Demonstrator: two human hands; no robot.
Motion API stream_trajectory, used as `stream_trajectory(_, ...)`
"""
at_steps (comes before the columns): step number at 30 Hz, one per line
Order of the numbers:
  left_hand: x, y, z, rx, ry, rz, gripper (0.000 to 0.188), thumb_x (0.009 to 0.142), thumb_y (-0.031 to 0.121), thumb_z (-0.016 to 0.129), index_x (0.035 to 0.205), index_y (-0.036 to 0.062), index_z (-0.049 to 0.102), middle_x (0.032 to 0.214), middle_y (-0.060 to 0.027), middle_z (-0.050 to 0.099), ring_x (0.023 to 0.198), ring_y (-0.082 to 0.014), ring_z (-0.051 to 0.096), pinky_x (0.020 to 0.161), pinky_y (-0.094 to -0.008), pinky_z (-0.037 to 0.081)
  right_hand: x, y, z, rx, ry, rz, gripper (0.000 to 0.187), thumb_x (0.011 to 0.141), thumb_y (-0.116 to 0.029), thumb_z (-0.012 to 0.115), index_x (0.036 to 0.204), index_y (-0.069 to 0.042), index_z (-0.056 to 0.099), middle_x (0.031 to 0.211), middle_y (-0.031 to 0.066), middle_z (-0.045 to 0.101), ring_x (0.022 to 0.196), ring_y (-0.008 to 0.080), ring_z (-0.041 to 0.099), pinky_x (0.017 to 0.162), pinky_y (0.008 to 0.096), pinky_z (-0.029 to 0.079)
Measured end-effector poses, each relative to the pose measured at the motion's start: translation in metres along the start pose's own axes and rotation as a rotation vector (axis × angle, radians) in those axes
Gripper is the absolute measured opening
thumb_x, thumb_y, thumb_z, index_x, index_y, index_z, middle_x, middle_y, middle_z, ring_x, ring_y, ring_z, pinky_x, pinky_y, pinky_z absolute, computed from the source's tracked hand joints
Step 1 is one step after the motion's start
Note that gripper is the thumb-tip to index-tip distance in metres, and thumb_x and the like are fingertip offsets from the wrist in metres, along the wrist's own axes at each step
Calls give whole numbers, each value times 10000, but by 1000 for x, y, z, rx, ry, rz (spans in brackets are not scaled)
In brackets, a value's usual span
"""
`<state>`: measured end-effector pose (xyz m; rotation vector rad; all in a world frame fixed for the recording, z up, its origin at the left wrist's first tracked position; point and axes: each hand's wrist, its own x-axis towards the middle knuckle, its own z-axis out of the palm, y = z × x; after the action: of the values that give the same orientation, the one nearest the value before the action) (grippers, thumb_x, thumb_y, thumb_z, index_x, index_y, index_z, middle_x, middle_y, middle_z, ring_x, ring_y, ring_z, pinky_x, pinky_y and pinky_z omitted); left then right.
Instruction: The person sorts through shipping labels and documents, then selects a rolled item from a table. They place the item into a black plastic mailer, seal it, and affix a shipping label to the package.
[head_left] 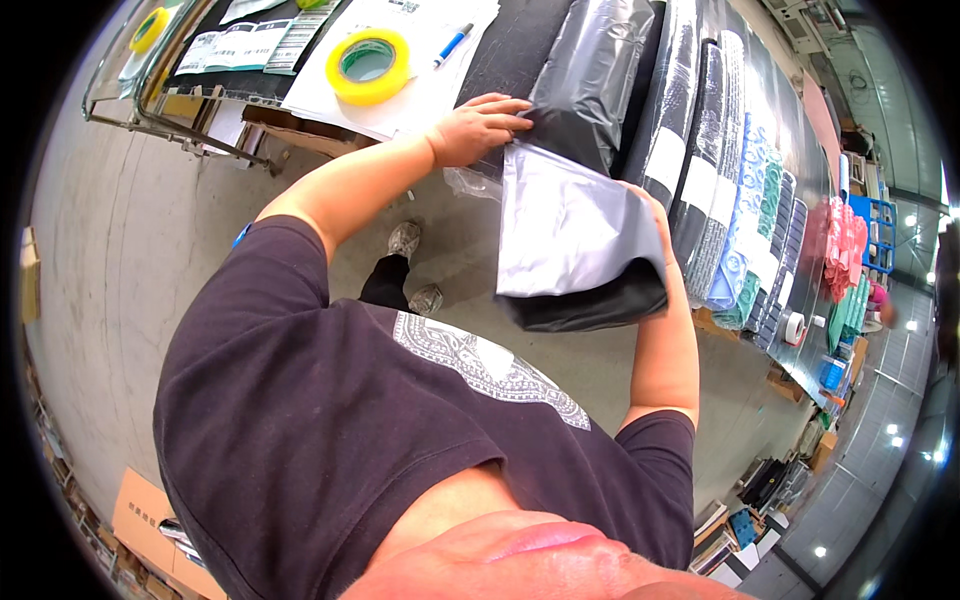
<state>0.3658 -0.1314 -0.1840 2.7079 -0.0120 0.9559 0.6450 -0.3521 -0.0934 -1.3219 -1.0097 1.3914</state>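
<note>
A grey plastic mailer bag is held up in front of me at the table edge, with a black folded item showing at its lower end. My left hand grips the bag's upper left corner, fingers lying flat toward a black packed bag on the table. Only the edge of my right hand shows, since it is mostly hidden behind the mailer's right side, which it holds.
On white papers to the left lie a yellow tape roll and a blue pen. A row of packed bags runs along the table to the right. A cardboard box sits on the concrete floor.
</note>
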Motion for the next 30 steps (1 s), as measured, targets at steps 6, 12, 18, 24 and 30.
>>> stream_trajectory(6,-2,40,-9,-155,174,-358,732,628,214,833,1255,50,494,1422,-140,462,1384,-353,332,1123,-453,304,38,5,-19,227,162,48,398,963,-242,504,1223,46,595,1131,110,660,1008,182,633,934,319,491)
stream_trajectory(12,52,74,-59,-195,542,-345,461,707,121,737,1141,16,621,1167,-143,652,1108,-333,609,1006,-420,444,47,-78,44,-39,42,-109,370,889,-188,643,1192,20,606,1062,89,669,952,174,629,889,302,494)
stream_trajectory(18,74,18,-56,-931,803,-920,138,912,88,605,1005,3,660,905,-46,660,827,-87,578,743,-247,471,72,-131,58,-474,313,-178,192,889,-141,689,1016,3,686,943,5,689,861,71,595,797,232,483)
stream_trajectory(24,90,-38,-47,-1111,770,-1191,267,901,161,664,1085,-27,621,945,-42,657,880,-124,591,778,-270,475,128,-147,40,-489,424,-158,299,965,-246,605,1039,35,678,901,-25,648,827,41,528,758,231,440)
stream_trajectory(30,133,-73,-79,-1475,599,-1114,264,891,164,690,1085,-9,643,957,-74,692,851,-139,651,772,-276,528,171,-147,-3,-208,373,-39,303,965,-270,611,962,24,684,850,-13,642,771,51,527,702,226,441)
